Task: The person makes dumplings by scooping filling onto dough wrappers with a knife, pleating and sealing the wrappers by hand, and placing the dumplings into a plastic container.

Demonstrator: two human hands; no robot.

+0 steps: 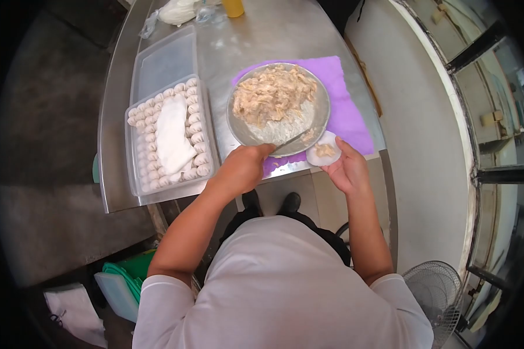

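Note:
My left hand is closed around the handle of a thin filling spatula, whose narrow end rests at the near rim of the metal bowl. Pale, shredded-looking filling is heaped toward the bowl's far side. On the fingers of my right hand lies a round white dough wrapper, with my thumb over its edge. A small dab of filling sits on the wrapper. The wrapper is just outside the bowl's lower right rim.
A purple cloth lies under the bowl on the steel table. To the left, a clear plastic box holds rows of pleated dumplings partly covered by a white cloth. A yellow cup stands behind; a fan is low right.

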